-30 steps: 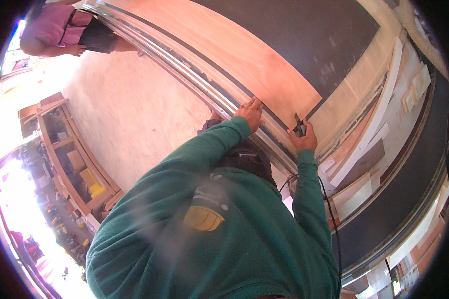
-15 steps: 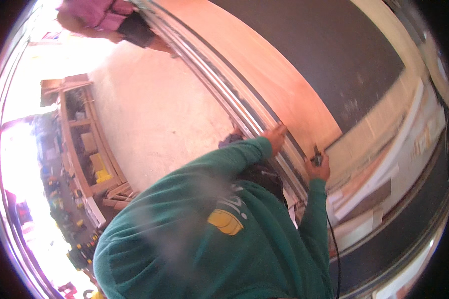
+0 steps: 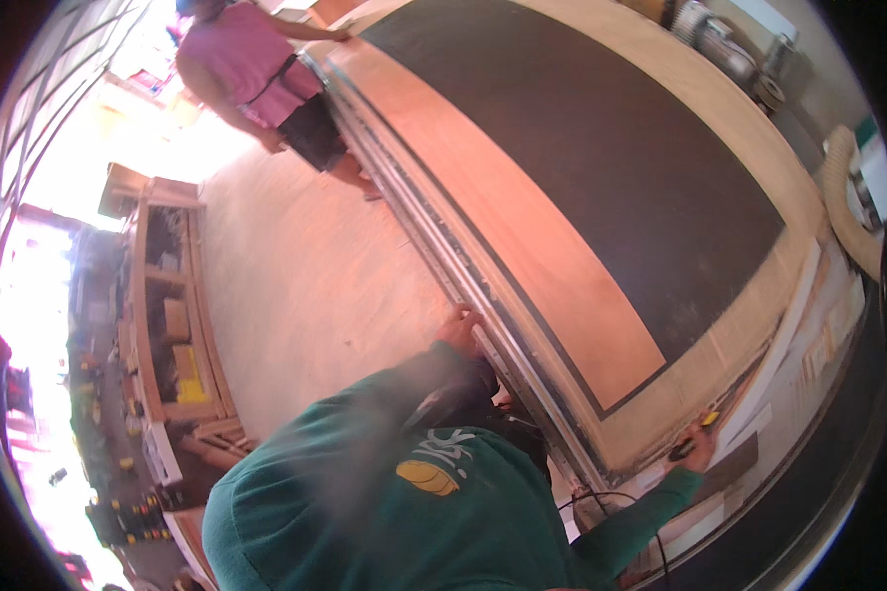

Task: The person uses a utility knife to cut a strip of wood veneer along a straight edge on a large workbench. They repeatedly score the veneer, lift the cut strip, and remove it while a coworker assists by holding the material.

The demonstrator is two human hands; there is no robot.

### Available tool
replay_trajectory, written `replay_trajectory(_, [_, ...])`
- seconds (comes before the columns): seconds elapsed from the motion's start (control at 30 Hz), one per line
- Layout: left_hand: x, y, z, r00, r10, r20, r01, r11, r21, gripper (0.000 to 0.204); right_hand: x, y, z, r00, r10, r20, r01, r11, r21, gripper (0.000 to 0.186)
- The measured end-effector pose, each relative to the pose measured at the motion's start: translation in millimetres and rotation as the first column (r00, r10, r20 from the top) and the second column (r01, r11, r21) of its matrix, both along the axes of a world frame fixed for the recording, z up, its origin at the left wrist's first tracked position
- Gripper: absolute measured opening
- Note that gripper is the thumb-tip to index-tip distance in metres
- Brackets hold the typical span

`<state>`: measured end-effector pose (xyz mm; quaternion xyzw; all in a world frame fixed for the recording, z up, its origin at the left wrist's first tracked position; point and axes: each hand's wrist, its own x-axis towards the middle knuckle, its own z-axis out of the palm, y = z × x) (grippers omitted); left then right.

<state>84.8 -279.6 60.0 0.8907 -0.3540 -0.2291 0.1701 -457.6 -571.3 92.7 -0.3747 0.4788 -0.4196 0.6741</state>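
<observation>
My left hand grips the metal rail along the bench's near edge, fingers curled over it. At the lower-right corner, my right hand is closed on a small dark tool; a yellow piece shows at my fingers, whether part of the tool I cannot tell. A long pale-orange plywood strip lies on a dark sheet atop the wide bench, beside the rail, its near end left of my right hand.
A person in pink stands at the bench's far end, a hand on its top. A wooden frame cabinet stands left across the pale floor. A ribbed hose and offcuts sit at the right.
My right hand has moved off the strip's end, down and right toward the bench corner, with the tool. My left hand has shifted onto the rail. The view has swung, showing more bench and person.
</observation>
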Motion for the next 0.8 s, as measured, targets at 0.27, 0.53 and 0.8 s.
replay_trajectory(0.27, [37,-30,-35,0.920,-0.349,-0.178,0.351,0.936,-0.020,0.034,-109,-75,150,0.999,-0.044,0.019,0.045,0.996,-0.081,0.038])
replay_trajectory(0.53, [76,-98,-1,0.851,-0.464,-0.249,0.437,0.886,-0.156,0.034,-6,-127,143,0.578,0.235,-0.781,-0.101,0.971,0.217,0.029])
replay_trajectory(0.8, [143,-106,34,0.965,-0.262,0.003,0.240,0.878,-0.414,0.019,183,49,78,0.146,0.271,-0.951,-0.611,0.781,0.129,0.029])
